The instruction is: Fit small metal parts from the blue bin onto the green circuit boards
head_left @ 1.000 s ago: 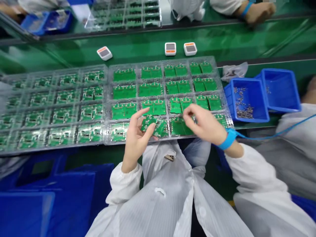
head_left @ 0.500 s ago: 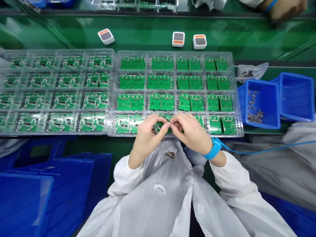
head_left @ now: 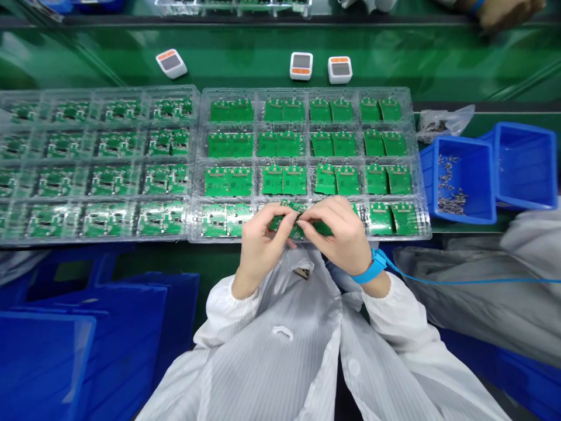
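My left hand is closed on the edge of a green circuit board, which sits just above the front row of the right-hand clear tray. Close beside it, my right hand has thumb and forefinger pinched together at the board, near my left thumb. Whatever small thing the right fingertips pinch is too hidden to make out. Pairs of green circuit boards lie in the tray's compartments. A blue wrist strap with a cord is around my right wrist.
A second clear tray with more boards adjoins on the left. To the right stand a blue bin with small metal parts, another blue bin and a plastic bag. White timers lie behind. A co-worker's hand shows at top right.
The right fingers have spread a little and shifted left over the board, still pinched at its middle. The left hand keeps hold. The whole view has shifted slightly.
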Available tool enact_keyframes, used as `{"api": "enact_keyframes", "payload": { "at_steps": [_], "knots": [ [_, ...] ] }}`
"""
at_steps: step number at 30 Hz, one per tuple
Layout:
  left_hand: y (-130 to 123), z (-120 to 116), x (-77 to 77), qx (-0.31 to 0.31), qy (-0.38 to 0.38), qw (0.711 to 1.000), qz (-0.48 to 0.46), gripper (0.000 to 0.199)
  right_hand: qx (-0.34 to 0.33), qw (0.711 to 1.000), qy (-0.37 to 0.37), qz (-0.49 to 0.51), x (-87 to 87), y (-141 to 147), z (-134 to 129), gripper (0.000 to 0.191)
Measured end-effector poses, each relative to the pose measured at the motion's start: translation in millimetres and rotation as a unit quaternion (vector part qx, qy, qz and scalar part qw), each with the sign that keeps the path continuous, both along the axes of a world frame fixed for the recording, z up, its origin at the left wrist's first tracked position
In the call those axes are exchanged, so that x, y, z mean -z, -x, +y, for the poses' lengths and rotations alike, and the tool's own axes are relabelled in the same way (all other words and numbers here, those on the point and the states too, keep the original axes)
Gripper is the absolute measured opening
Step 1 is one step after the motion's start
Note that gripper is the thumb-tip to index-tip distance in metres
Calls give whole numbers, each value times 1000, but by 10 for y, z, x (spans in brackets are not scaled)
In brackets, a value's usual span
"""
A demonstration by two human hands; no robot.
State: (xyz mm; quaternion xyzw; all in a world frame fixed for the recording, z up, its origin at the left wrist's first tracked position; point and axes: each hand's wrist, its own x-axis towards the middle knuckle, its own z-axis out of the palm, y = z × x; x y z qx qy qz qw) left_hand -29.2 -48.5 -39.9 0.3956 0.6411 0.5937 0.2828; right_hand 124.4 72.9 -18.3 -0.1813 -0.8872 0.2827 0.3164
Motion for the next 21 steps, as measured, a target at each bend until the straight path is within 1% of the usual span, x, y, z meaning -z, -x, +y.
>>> {"api": "enact_keyframes", "payload": {
  "at_steps": [2, 5, 7, 9, 11, 12, 14, 16, 18, 21],
  "knots": [
    [6, -9, 26, 7, -22, 1000, 7, 25, 18, 999, -15, 32, 25, 9, 4, 12],
    [30, -51, 51, 27, -26, 997, 72, 22, 21, 998, -19, 58, 58, 34, 22, 12],
    [44, -89, 62, 21, -29, 991, 131, 32, 11, 999, -14, 34, 64, 54, 29, 12],
    [51, -124, 64, 3, -38, 986, 165, 49, -3, 1000, -12, -1, 56, 74, 30, 13],
    [53, -147, 57, -16, -38, 986, 160, 61, -12, 999, -13, -27, 44, 90, 24, 14],
    [54, -153, 50, -26, -32, 988, 146, 63, -14, 999, -14, -32, 38, 96, 20, 15],
    [61, -152, 33, -46, -20, 992, 115, 58, -16, 999, -13, -33, 31, 104, 7, 17],
    [75, -141, 19, -55, -20, 994, 91, 47, -19, 1000, -3, -24, 25, 108, -11, 18],
    [91, -130, 11, -52, -21, 996, 75, 39, -19, 1000, 16, -3, 16, 109, -30, 18],
    [105, -129, 8, -37, -12, 997, 73, 32, -1, 999, 44, 27, -2, 110, -49, 20]
  ]
}}
